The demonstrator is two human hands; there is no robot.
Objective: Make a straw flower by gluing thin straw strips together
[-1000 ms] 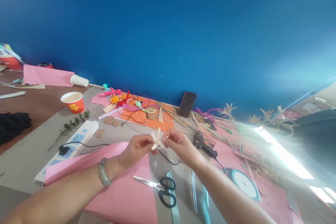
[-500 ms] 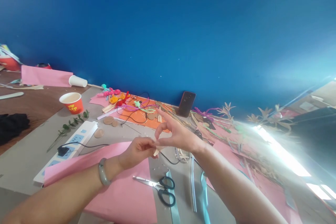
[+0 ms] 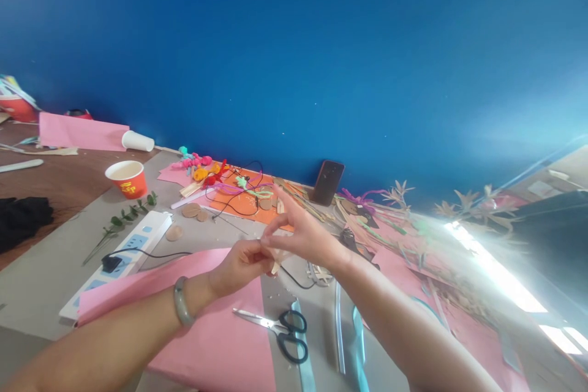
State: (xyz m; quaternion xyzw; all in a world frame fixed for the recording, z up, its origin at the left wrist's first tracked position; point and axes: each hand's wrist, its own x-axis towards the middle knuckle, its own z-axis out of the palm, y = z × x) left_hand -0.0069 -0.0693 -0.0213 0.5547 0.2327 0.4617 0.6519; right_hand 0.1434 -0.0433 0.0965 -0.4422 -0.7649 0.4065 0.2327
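My left hand (image 3: 248, 264), with a grey-green bangle on its wrist, pinches a small cream-coloured piece (image 3: 276, 266), perhaps paper or thin wood; its exact kind is too small to tell. Right against it, my right hand (image 3: 303, 234) brings thumb and index finger together at the left fingertips, one finger stretched upward. What lies between those right fingertips is hidden. Black-handled scissors (image 3: 280, 326) lie just below the hands, blades on pink paper (image 3: 215, 343) and handles across a light blue ribbon (image 3: 307, 373).
A white power strip (image 3: 138, 245) with a black plug lies left, near a leafy sprig (image 3: 122, 218) and a red paper cup (image 3: 128, 184). A phone (image 3: 327, 182) leans on the blue wall. Pipe cleaners (image 3: 211, 173), wooden discs (image 3: 193, 211) and dried stems (image 3: 399, 193) crowd the back.
My right thumb and index finger have shifted slightly left and closed together at the left fingertips. My left hand stays almost still, holding the small piece.
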